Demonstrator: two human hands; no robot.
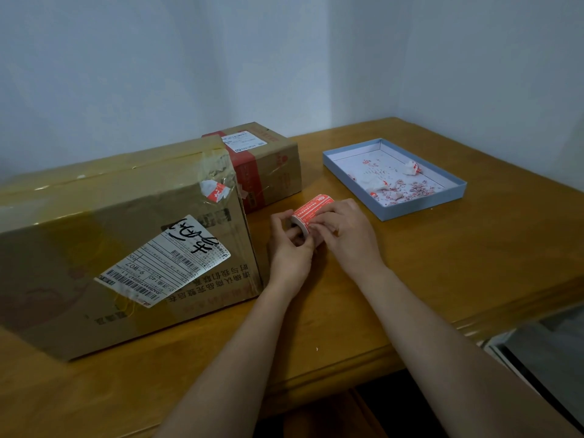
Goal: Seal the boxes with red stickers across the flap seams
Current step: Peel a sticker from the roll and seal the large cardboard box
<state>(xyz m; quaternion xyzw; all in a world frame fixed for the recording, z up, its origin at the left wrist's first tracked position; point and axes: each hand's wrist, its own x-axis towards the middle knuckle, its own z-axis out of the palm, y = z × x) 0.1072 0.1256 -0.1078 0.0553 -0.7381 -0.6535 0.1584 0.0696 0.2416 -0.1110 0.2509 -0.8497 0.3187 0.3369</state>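
Both hands meet over the wooden counter (442, 279), just right of the large cardboard box (120, 248). The left hand (289, 248) holds a roll of red stickers (311, 210) with its fingers curled round the near end of the roll, one finger seemingly through the core. The right hand (344, 229) lies over the roll's right side, its fingers (319, 221) bent and pinching at the outer layer of the roll. The stickers carry white print, too small to read.

The large cardboard box lies on its side on the counter's left part, its flap seam covered with glossy clear tape. A white shipping label (164, 263) with barcodes sits tilted on its near face; it bears bold black handwritten characters, and "9-W07" and "140" can be made out upside down. Printed Chinese characters run along the lower edge of the box, also upside down. A torn red-and-white sticker remnant (215, 189) clings near its upper right corner under crumpled tape.

Behind it, touching or nearly so, stands a smaller cardboard box (271, 165) wrapped with a red printed tape band and topped with a white label (243, 142), text illegible.

Well apart to the right lies a shallow blue tray (420, 207) holding white and red paper scraps (388, 184).
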